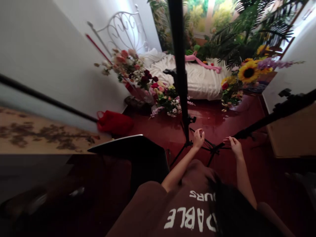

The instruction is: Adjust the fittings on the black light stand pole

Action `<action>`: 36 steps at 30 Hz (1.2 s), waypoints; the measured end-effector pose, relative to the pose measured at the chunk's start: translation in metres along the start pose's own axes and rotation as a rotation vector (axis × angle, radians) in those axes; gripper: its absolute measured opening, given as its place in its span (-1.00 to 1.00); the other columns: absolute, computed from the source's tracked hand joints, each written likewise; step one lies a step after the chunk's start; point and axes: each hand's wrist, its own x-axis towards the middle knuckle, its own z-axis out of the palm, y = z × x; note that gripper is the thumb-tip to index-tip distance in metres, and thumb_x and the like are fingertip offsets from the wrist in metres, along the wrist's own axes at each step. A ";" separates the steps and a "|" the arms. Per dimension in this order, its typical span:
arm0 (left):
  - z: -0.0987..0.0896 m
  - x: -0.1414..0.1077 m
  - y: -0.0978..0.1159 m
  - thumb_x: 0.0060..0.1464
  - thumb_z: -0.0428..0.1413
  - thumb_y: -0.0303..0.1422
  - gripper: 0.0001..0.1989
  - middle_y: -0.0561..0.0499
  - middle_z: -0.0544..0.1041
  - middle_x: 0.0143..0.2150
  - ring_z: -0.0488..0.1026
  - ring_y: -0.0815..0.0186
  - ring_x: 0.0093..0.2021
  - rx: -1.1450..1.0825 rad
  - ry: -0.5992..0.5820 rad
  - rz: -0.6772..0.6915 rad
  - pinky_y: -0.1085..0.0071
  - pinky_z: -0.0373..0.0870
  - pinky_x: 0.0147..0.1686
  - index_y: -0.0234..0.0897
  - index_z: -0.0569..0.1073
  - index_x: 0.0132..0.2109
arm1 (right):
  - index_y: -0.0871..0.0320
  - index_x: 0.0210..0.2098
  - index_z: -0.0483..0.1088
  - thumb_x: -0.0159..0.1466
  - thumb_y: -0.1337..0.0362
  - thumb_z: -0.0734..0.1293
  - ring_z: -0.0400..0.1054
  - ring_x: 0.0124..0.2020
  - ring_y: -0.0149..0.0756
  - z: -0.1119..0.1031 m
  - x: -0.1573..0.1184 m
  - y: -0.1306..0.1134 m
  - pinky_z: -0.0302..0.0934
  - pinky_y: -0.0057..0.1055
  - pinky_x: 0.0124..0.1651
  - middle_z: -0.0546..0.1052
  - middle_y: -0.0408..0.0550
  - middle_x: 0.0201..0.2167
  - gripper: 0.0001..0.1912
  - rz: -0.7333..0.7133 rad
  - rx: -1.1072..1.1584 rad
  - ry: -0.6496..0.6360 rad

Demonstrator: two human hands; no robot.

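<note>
Both the left hand [198, 139] and right hand [235, 146] hover loose-fingered, seemingly empty in dim light, the left just right of a black tripod [183, 98], legs [178, 154] splayed presumably for steadiness, the right near a slanting black pole [259, 123].

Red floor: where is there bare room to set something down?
Bare floor shows between the red bag and the middle stand, and between that stand and the right stand, in front of the bed. It is crowded near the left hand and right hand, where stand legs cross.
</note>
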 end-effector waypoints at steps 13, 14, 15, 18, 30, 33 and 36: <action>0.121 0.041 0.129 0.29 -0.02 -0.10 -0.58 -0.18 0.52 0.04 0.47 0.20 0.07 -0.242 -0.563 0.523 0.20 0.36 0.13 -0.29 0.37 0.12 | 0.17 -0.14 0.40 0.15 -0.32 0.26 0.56 -0.48 -0.22 -0.064 -0.022 -0.021 0.38 -0.41 -0.50 0.63 0.00 -0.45 -0.34 -0.061 0.258 0.362; 0.129 0.041 0.133 0.29 -0.04 -0.09 -0.56 -0.18 0.51 0.05 0.47 0.21 0.08 -0.265 -0.599 0.538 0.21 0.36 0.13 -0.29 0.35 0.14 | 0.16 -0.15 0.40 0.13 -0.32 0.27 0.56 -0.47 -0.21 -0.065 -0.022 -0.024 0.38 -0.41 -0.51 0.63 0.00 -0.45 -0.34 -0.064 0.264 0.374; 0.136 0.040 0.135 0.30 -0.06 -0.09 -0.55 -0.18 0.51 0.06 0.47 0.22 0.07 -0.288 -0.632 0.547 0.23 0.37 0.12 -0.29 0.34 0.16 | 0.15 -0.17 0.40 0.12 -0.32 0.29 0.56 -0.47 -0.21 -0.066 -0.021 -0.026 0.37 -0.41 -0.51 0.63 -0.01 -0.45 -0.35 -0.063 0.264 0.381; 0.150 0.033 0.138 0.33 -0.13 -0.09 -0.52 -0.17 0.50 0.05 0.48 0.26 0.05 -0.346 -0.682 0.525 0.29 0.38 0.08 -0.28 0.28 0.22 | 0.13 -0.23 0.39 0.11 -0.28 0.33 0.55 -0.47 -0.25 -0.065 -0.017 -0.032 0.37 -0.42 -0.50 0.63 -0.05 -0.44 -0.42 -0.038 0.268 0.367; 0.165 0.020 0.143 0.26 0.02 -0.26 -0.79 -0.03 0.51 -0.24 0.47 0.36 -0.29 -0.321 -0.641 0.391 0.48 0.36 -0.26 -0.25 0.31 -0.03 | 0.06 -0.22 0.41 -0.05 -0.04 0.54 0.49 -0.45 -0.43 -0.081 0.001 -0.031 0.32 -0.54 -0.43 0.61 -0.18 -0.37 -0.49 -0.003 0.403 0.275; 0.165 0.019 0.143 0.25 0.03 -0.27 -0.82 -0.02 0.50 -0.27 0.47 0.35 -0.31 -0.315 -0.608 0.390 0.48 0.34 -0.28 -0.24 0.31 -0.06 | 0.05 -0.23 0.44 -0.12 -0.02 0.56 0.48 -0.40 -0.43 -0.090 0.005 -0.025 0.31 -0.54 -0.38 0.61 -0.19 -0.34 -0.48 -0.028 0.369 0.236; 0.164 0.020 0.144 0.24 0.03 -0.27 -0.83 -0.03 0.51 -0.26 0.48 0.34 -0.30 -0.318 -0.609 0.403 0.47 0.35 -0.28 -0.24 0.32 -0.07 | 0.02 -0.22 0.50 -0.14 0.04 0.58 0.49 -0.32 -0.43 -0.099 0.010 -0.019 0.29 -0.55 -0.33 0.62 -0.20 -0.29 -0.50 -0.101 0.325 0.219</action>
